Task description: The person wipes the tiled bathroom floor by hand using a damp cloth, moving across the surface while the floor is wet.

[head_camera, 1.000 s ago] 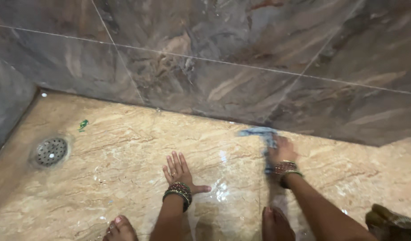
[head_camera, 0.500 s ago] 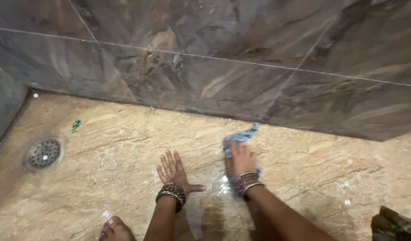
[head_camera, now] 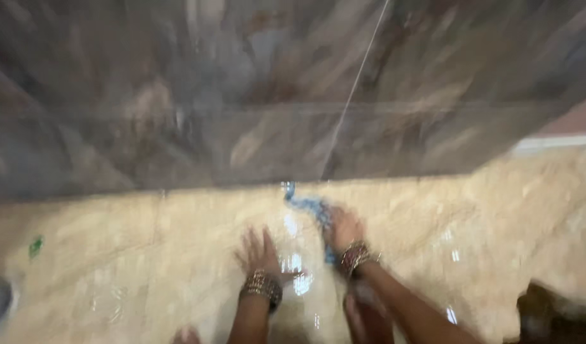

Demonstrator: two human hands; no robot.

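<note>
Now my left hand (head_camera: 260, 253) lies flat on the wet beige floor (head_camera: 114, 267), fingers spread open and holding nothing. Beside it, my right hand (head_camera: 344, 230) closes on a blue cloth (head_camera: 309, 207), which stretches to the floor's far edge, touching the dark marble wall (head_camera: 242, 95).

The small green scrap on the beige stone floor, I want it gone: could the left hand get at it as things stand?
Probably yes: the left hand lies flat, holding nothing, with only bare wet floor between it and the small green scrap.
</note>
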